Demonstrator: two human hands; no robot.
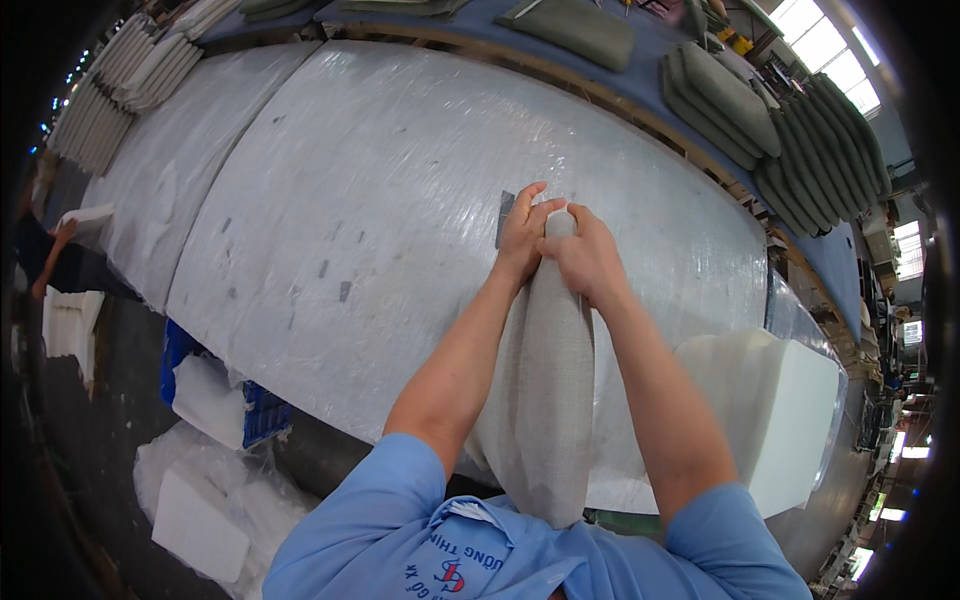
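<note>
A long, padded cushion in light grey woven fabric [553, 380] runs from my chest out over the table, narrow side up. At its far end a small pale patch shows between my hands; I cannot tell whether it is foam or cloth. My left hand [522, 238] grips the left side of that end, thumb against the fabric and forefinger partly raised. From the right, my right hand [590, 255] is closed round the same end. A flat dark grey piece [504, 222] lies on the table beside my left fingers.
Clear plastic film covers the table [330, 180]. White foam blocks [780, 410] stand at its right end. A blue crate [265, 412] and plastic-wrapped white foam [205, 515] are at lower left. Green-grey cushions [830, 150] are stacked far right. Another person's arm [58, 245] shows far left.
</note>
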